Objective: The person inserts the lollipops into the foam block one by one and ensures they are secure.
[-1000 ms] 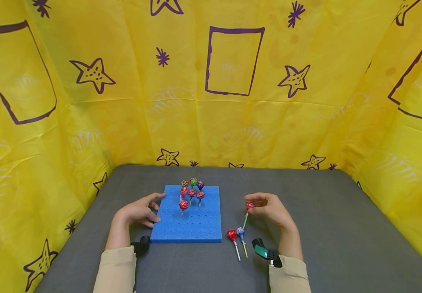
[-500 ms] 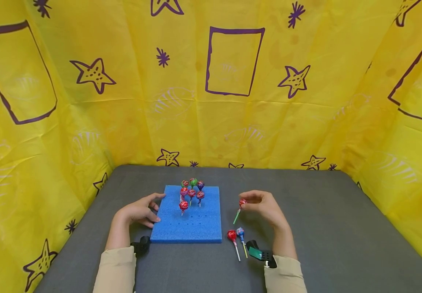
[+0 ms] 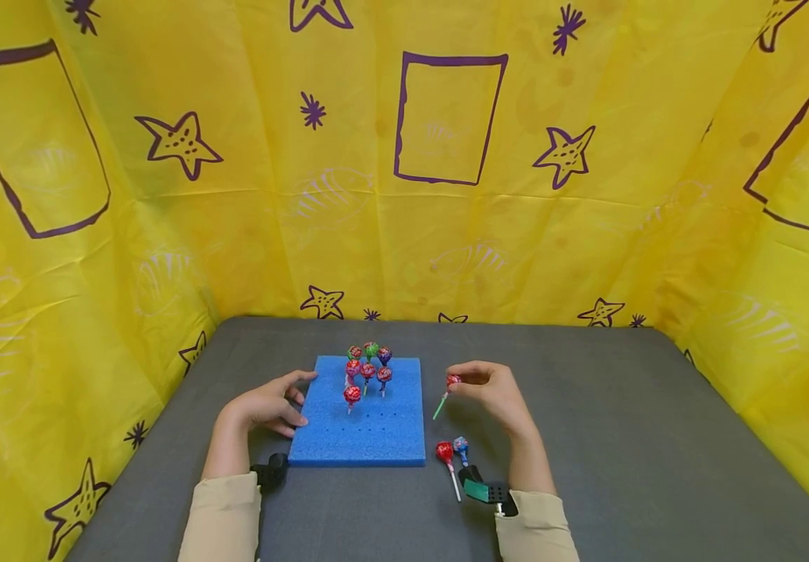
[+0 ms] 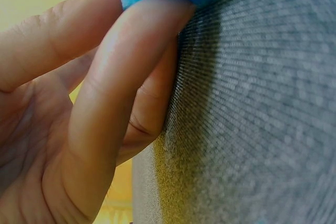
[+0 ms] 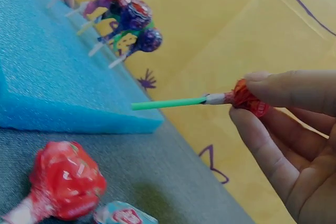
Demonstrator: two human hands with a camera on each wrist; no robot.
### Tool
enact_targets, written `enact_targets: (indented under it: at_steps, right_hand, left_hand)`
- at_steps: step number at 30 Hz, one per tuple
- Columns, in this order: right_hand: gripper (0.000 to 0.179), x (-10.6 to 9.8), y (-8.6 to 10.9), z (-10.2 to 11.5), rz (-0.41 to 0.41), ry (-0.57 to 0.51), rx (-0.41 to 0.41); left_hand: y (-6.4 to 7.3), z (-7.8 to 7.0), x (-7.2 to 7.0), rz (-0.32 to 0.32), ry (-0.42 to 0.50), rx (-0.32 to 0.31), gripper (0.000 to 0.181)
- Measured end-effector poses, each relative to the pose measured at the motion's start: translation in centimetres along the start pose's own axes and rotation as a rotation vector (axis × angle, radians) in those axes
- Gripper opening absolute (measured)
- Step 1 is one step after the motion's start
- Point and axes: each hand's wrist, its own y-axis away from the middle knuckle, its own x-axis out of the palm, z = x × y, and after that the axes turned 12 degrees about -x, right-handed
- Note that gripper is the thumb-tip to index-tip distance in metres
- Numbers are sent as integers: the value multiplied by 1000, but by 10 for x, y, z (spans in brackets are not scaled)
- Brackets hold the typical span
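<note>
A blue foam board (image 3: 397, 437) with rows of small holes lies on the table, several wrapped lollipops (image 3: 367, 371) upright in its far half. My left hand (image 3: 264, 402) rests against the board's left edge, thumb and fingertips touching its side. Right of the board my right hand (image 3: 491, 390) pinches a red-wrapped lollipop (image 5: 245, 98) by its head between thumb and fingers. Its green stick points down and left in the head view, toward the board. A red lollipop (image 3: 445, 451) and a blue one (image 3: 461, 446) lie below that hand, the blue one's stick hidden by the wrist camera.
The dark grey table (image 3: 629, 437) extends around the board, with yellow patterned cloth (image 3: 404, 257) hanging behind and at both sides. Black wrist cameras, such as the left one (image 3: 274, 470), sit close over the table.
My right hand has moved left toward the board with the red lollipop, whose green stick has swung to point down-left. The left hand and board have stayed put.
</note>
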Motion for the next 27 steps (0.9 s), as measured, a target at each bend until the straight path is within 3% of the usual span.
enact_targets:
  at_steps: [27]
  right_hand:
    - [25, 49, -13, 13, -134, -70, -65]
  left_hand:
    - [0, 0, -1, 8, 5, 6, 87]
